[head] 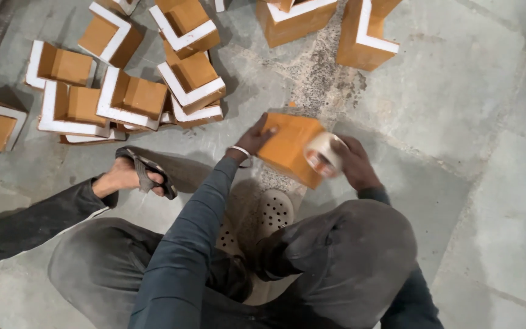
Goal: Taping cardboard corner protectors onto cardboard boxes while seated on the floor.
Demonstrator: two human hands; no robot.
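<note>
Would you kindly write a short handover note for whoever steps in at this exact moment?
Left hand: steadies the small orange-brown box on the concrete floor, fingers on its near left side.
Right hand: grips a roll of clear tape, pressed against the box's right end.
Done: the box in hand looks closed.
Left: the pile of open boxes with white foam liners lies on the left, with more at the top; whether any tape is on the held box cannot be told.

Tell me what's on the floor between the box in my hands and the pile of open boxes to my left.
In the head view, only bare grey concrete floor lies between the orange box held by your left hand and the pile of open boxes; a small orange scrap sits just above the box.
</note>
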